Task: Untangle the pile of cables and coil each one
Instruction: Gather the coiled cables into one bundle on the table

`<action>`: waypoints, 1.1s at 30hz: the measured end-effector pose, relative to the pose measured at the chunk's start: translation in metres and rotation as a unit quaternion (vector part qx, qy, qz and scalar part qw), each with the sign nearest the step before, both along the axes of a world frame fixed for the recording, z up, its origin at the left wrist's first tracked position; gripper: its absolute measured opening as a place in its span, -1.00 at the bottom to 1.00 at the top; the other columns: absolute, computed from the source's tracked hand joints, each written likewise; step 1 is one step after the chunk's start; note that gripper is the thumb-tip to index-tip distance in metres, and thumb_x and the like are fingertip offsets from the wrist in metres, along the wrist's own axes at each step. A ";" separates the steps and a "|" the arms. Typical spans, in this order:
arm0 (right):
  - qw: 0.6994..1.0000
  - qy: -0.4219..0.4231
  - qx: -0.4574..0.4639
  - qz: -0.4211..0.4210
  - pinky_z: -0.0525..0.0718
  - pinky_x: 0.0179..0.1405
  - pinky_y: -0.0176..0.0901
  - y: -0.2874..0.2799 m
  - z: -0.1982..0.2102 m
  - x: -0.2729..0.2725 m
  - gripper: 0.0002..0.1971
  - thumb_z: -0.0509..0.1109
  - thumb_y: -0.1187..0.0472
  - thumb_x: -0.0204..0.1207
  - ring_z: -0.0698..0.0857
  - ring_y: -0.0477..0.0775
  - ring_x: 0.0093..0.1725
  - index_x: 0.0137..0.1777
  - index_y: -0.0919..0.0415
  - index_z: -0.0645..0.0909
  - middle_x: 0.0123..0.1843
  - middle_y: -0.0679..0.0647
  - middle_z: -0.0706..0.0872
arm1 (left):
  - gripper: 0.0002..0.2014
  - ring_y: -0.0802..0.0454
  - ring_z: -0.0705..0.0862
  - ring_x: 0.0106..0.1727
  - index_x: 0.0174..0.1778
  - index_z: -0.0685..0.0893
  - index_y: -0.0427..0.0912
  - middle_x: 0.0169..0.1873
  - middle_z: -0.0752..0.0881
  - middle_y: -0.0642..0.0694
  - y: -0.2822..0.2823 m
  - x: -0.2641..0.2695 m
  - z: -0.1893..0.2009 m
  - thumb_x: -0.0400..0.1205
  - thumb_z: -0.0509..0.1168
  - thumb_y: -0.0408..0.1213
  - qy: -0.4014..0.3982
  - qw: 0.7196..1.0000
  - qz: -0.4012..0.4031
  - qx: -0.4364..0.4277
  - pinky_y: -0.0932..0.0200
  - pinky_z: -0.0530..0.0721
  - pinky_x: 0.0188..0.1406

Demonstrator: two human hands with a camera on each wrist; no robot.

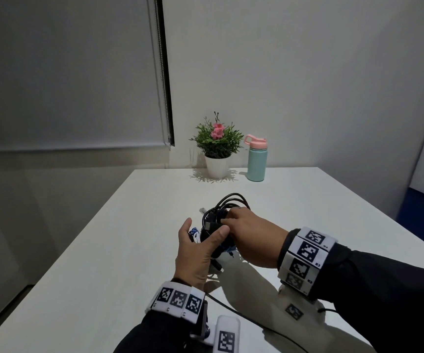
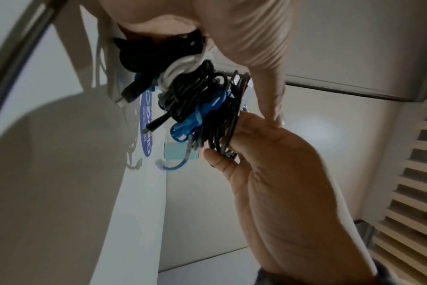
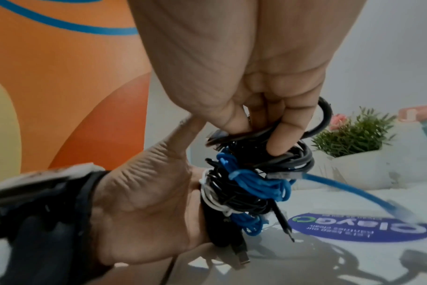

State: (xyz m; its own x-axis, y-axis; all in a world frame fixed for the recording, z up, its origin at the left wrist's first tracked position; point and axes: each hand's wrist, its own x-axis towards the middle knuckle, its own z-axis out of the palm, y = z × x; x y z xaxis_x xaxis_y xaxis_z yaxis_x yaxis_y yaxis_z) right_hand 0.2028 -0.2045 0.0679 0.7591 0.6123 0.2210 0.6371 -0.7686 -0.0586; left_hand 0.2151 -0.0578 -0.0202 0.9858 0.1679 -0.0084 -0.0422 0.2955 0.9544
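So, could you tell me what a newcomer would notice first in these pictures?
Probably the tangled bundle of black, blue and white cables, held above the white table by the left hand and right hand. Behind stand a potted green plant with pink flower and a mint bottle with pink lid.

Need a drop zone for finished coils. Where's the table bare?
Bare: table left of the left hand, and between cable bundle and plant pot. Crowded: the back edge by the bottle and round both hands, right hand included.

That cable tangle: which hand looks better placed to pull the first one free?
Probably the right hand: it already pinches black loops atop the cable tangle, while the left hand cradles it.
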 end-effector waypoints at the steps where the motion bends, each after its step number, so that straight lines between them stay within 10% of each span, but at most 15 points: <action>1: 1.000 0.010 0.008 -0.001 0.41 -0.02 -0.20 -0.001 0.001 0.000 -0.79 0.24 0.40 0.59 0.50 0.16 0.15 0.14 0.32 0.64 0.11 0.20 0.57 | 0.32 -0.27 0.67 0.37 0.60 0.32 0.25 0.48 0.53 -0.15 0.000 -0.001 0.000 -0.14 0.74 0.30 -0.015 1.000 0.004 0.013 -0.37 0.64 0.37; 5: 0.998 0.043 0.045 0.000 0.48 -0.05 -0.19 -0.003 0.001 0.001 -0.74 0.21 0.42 0.61 0.58 0.16 0.06 0.18 0.28 0.67 0.05 0.14 0.55 | 0.08 -0.14 0.73 0.28 0.50 0.46 0.09 0.43 0.58 -0.16 0.004 0.001 -0.001 0.03 0.80 -0.06 -0.038 0.999 0.033 -0.017 -0.14 0.76 0.25; 11: 0.976 0.041 0.215 0.010 0.67 0.02 -0.13 -0.002 0.007 -0.007 -0.72 0.26 0.40 0.58 0.71 0.04 0.00 0.19 0.18 0.69 0.06 0.04 0.76 | -0.21 -0.19 0.87 -0.04 0.23 0.63 0.06 0.18 0.76 -0.29 0.005 0.009 -0.003 0.04 0.72 -0.09 -0.029 0.997 0.050 -0.058 -0.19 0.85 -0.06; 14: 0.969 -0.052 0.243 -0.002 0.56 -0.10 -0.18 -0.011 0.014 -0.013 -0.80 0.30 0.33 0.49 0.59 -0.03 -0.13 0.04 0.10 0.65 -0.05 -0.03 0.67 | -0.23 -0.02 0.88 -0.17 0.17 0.66 0.06 0.12 0.78 -0.22 0.010 0.011 -0.003 0.00 0.72 0.00 -0.045 0.996 0.064 -0.038 0.14 0.80 -0.35; 21: 0.983 0.137 -0.116 0.031 0.66 -0.03 0.04 -0.013 0.002 -0.038 -0.77 0.34 0.08 0.59 0.69 0.19 -0.10 0.01 0.22 0.71 -0.07 0.15 0.77 | -0.44 -0.14 0.86 -0.04 0.14 0.63 0.09 0.12 0.79 -0.22 0.018 0.011 0.001 0.29 0.72 -0.17 -0.012 0.997 0.068 -0.035 -0.15 0.85 -0.04; 26: 0.967 0.209 -0.139 0.030 0.65 0.05 -0.03 0.012 -0.032 -0.036 -0.65 0.56 0.04 0.44 0.66 0.18 0.08 0.14 0.20 0.65 0.13 0.13 0.71 | -0.50 0.00 0.85 -0.12 0.14 0.63 0.07 0.08 0.80 -0.17 0.026 0.010 0.006 0.36 0.68 -0.20 -0.018 0.997 0.079 -0.015 0.11 0.81 -0.29; 33: 0.975 0.129 -0.175 0.047 0.50 0.13 -0.12 -0.017 -0.039 -0.007 -0.82 0.23 0.22 0.67 0.61 0.19 0.16 0.10 0.28 0.62 0.19 0.18 0.64 | -0.42 -0.15 0.87 -0.06 0.15 0.65 0.08 0.10 0.81 -0.23 0.037 0.012 0.009 0.27 0.74 -0.15 -0.009 0.996 0.089 -0.027 -0.24 0.85 -0.03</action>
State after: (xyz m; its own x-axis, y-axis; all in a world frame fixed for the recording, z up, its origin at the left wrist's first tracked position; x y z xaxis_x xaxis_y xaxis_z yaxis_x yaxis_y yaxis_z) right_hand 0.1959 -0.2216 0.0289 0.6994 0.6849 -0.2045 0.7038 -0.7097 0.0303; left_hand 0.2273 -0.0211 -0.0110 0.9404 0.3402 -0.0040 -0.1164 0.3329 0.9358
